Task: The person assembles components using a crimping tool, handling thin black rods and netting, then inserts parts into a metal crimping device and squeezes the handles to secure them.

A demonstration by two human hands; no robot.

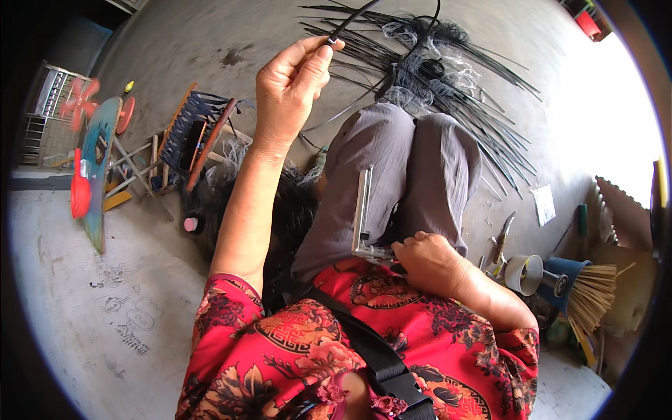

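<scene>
My left hand (pixel 294 79) is raised over the floor with thumb and fingers pinched on a black plastic cord (pixel 353 20). A small pale band sits on the cord by the fingertips, and the cord loops beyond the top of the picture. Low in my lap, my right hand (pixel 433 260) grips a metal hand tool (pixel 363 212) that looks like a stapling plier. Its long slotted rail points away from me over the grey trousers (pixel 367 152). The handles are mostly hidden under my fingers.
Black strips (pixel 493 142) and tangled pale thread (pixel 415 79) lie on the floor beyond my knees. A folding stool (pixel 197 136) and a round-tipped blue-green board (pixel 100 173) stand left. At right are a knife (pixel 505 236), a white container (pixel 523 274) and a blue bucket (pixel 569 278) holding thin sticks (pixel 593 291).
</scene>
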